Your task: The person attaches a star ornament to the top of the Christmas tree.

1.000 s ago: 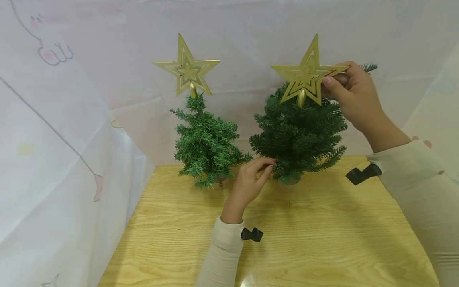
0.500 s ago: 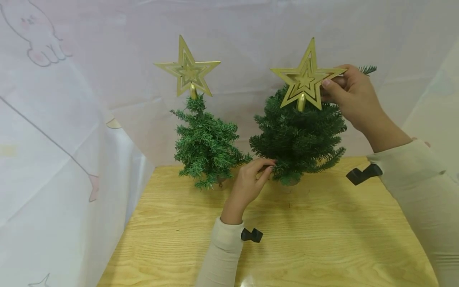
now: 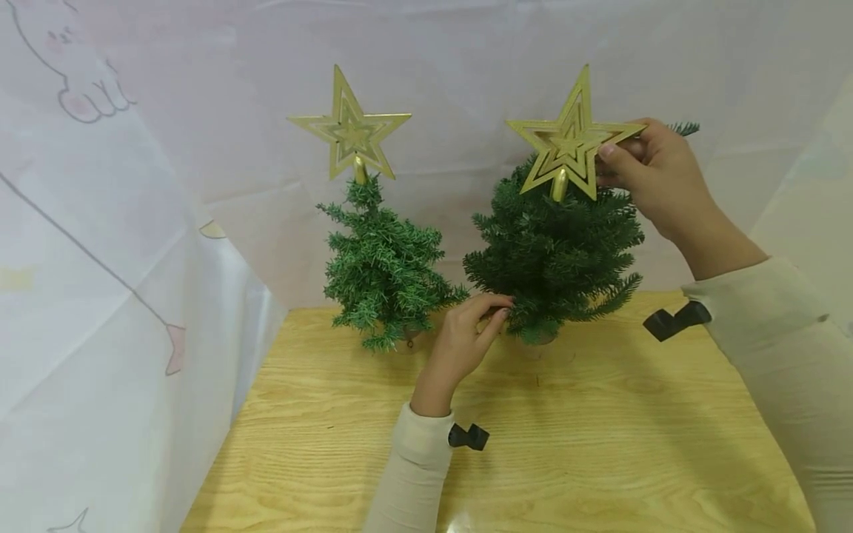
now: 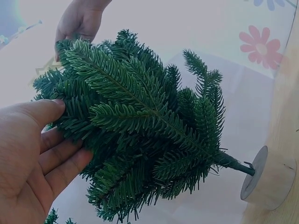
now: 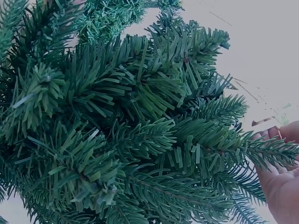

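Note:
In the head view, a gold star tree topper [image 3: 569, 144] stands at the top of the darker, fuller Christmas tree [image 3: 560, 244]. My right hand [image 3: 666, 178] pinches the star's right point between thumb and fingers. Whether the star's hollow stem is seated on the tip cannot be told. Low on this tree's left side, my left hand [image 3: 466, 329] holds a branch. The left wrist view shows that hand [image 4: 37, 158] with thumb and fingers about the branch tips [image 4: 84, 107]. Dense needles cover most of the right wrist view, with the right hand [image 5: 282, 182] at its edge.
A smaller, lighter green Christmas tree [image 3: 386, 266] stands to the left, topped by another gold star [image 3: 349, 129]. Both are on a wooden table [image 3: 533, 444]. A printed white cloth [image 3: 446, 89] hangs close behind and along the left side.
The star dipped slightly, then rose and turned a little in my right hand. The left hand has stayed in place on the branch.

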### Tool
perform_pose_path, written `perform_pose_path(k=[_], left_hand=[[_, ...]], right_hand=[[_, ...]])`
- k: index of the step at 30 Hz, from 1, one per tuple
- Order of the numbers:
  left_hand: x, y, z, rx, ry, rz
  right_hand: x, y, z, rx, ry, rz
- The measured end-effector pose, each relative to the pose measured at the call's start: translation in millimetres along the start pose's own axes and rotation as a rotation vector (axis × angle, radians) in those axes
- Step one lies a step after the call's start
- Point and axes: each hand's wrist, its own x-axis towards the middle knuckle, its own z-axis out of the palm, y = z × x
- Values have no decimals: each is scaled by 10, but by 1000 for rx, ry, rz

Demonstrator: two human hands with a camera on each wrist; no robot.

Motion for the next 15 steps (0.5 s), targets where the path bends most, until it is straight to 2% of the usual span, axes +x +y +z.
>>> perform_pose_path(k=[10,15], left_hand=[[7,14,9,9,12,11],[12,29,16,11,13,-1]], right_hand=[[-17,-5,30,210,-11,-51],[-28,3,42,227,-25,-80]])
